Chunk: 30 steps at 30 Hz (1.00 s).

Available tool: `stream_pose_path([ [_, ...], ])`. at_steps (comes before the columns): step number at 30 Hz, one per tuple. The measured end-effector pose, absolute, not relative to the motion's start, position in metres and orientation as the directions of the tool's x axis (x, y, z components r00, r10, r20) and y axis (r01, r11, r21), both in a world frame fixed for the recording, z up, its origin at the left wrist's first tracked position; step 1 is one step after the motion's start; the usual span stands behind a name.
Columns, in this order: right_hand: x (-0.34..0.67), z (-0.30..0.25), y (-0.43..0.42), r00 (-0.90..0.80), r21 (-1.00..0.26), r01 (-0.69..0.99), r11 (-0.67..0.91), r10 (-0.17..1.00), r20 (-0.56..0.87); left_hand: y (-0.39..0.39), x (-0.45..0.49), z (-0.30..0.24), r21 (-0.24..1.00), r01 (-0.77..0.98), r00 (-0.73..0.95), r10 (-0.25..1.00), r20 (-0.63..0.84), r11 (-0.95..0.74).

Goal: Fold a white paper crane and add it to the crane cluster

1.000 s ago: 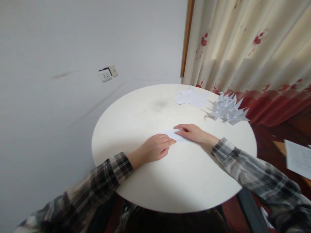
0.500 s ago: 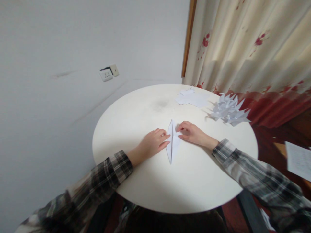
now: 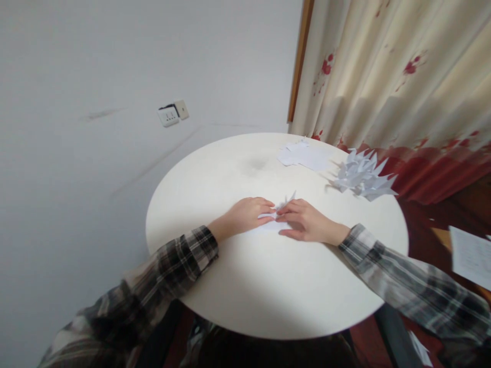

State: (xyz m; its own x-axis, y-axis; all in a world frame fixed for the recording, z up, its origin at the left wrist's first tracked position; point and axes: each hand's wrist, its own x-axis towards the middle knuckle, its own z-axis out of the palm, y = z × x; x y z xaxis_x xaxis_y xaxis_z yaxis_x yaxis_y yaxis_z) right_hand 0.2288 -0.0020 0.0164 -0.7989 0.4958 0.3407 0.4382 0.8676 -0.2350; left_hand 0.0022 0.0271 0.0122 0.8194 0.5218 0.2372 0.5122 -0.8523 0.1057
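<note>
A small piece of folded white paper [image 3: 268, 225] lies on the round white table [image 3: 268, 286] between my hands, partly covered by them. From the left, my left hand [image 3: 251, 214] has its fingers closed on the paper's edge. My right hand [image 3: 305, 220] grips the other side, fingers bent over it and thumb low near the table. A pointed corner of the paper sticks up beyond my right fingertips. The fold under the fingers is hidden.
Several folded white paper cranes [image 3: 362, 174] stand in a cluster at the table's right edge. Flat white paper sheets [image 3: 312, 157] lie at the back. Behind are a wall with a socket [image 3: 168, 116] and a floral curtain [image 3: 383, 76].
The folded paper was upright in view, its long crease running away from me; now it lies more crosswise with a corner raised. My right hand has moved in and taken hold of it.
</note>
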Motion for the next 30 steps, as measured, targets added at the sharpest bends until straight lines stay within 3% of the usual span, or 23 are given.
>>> stream_pose_path([
  [9,0.226,0.011,0.002,-0.795,-0.086,0.489,0.868,0.484,0.366,0.018,0.005,0.000,0.069,0.500,0.799,0.491,0.348,-0.863],
  [22,0.223,0.006,0.000,-0.795,-0.088,0.462,0.883,0.456,0.399,0.003,0.007,-0.010,0.092,0.484,0.783,0.477,0.400,-0.870],
  [25,0.222,0.008,-0.002,-0.787,-0.137,0.457,0.879,0.471,0.398,0.003,0.008,-0.009,0.166,0.478,0.756,0.500,0.422,-0.863],
  [30,0.221,0.006,-0.003,-0.730,-0.261,0.488,0.833,0.553,0.401,0.004,0.010,-0.006,0.442,0.481,0.620,0.650,0.439,-0.757],
])
